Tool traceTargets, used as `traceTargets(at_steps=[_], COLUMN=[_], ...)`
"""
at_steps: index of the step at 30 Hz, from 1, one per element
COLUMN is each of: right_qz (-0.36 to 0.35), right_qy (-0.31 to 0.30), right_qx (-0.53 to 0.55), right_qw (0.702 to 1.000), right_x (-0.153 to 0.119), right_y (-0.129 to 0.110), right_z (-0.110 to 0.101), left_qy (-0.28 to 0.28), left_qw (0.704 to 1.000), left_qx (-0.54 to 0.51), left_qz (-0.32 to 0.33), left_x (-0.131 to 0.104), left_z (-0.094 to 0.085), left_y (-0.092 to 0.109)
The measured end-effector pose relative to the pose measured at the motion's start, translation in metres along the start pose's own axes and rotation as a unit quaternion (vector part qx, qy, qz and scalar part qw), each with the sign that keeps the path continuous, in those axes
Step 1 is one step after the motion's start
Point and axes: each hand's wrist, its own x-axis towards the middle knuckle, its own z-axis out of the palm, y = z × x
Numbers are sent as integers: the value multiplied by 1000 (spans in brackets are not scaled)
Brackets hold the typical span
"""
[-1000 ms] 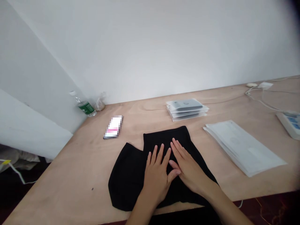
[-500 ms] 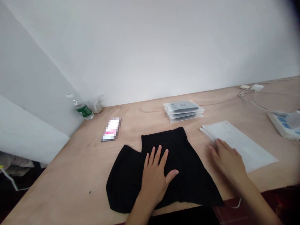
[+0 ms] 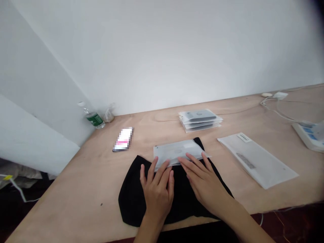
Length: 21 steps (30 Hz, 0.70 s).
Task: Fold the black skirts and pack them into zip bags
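Observation:
A frosted plastic bag point(image 3: 177, 148) lies over the upper part of a folded black cloth garment point(image 3: 134, 192). At the bag's near edge, my left hand point(image 3: 158, 190) rests its spread fingertips on the plastic. My right hand point(image 3: 209, 184) lies beside it, fingers stretched out over the same edge farther right. Both thumbs sit low, near the cloth, and neither hand is closed. To the right, more frosted bags point(image 3: 263, 162) lie flat, the top one with a small white label.
A stack of filled frosted bags point(image 3: 199, 119) stands near the wall. On the left are a phone point(image 3: 123, 139), a water bottle point(image 3: 95, 119) and a small knotted bag point(image 3: 108, 116). A power strip point(image 3: 308, 135) and white cables point(image 3: 268, 101) lie on the right of the wooden table point(image 3: 83, 182).
One frosted bag has moved from the right-hand pile onto the black cloth. My right hand came left with it, and my left hand shifted from bare cloth to the bag's edge.

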Motion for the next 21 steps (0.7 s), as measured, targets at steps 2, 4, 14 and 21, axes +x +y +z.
traceTargets(at_steps=[2, 4, 14, 21], right_qz=[0, 0, 216, 358], right_qy=[2, -2, 206, -71], right_qx=[8, 11, 111, 66], right_qw=[1000, 1000, 948, 929], right_x=[2, 4, 5, 22], right_y=[3, 5, -3, 7], right_z=[5, 7, -6, 13], left_qy=[-2, -16, 1, 47], left_qw=[999, 999, 994, 972], left_qx=[-35, -48, -37, -105], left_qz=[-1, 3, -102, -205], left_x=[0, 0, -7, -6], left_z=[-1, 0, 10, 6], left_y=[-2, -3, -21, -23])
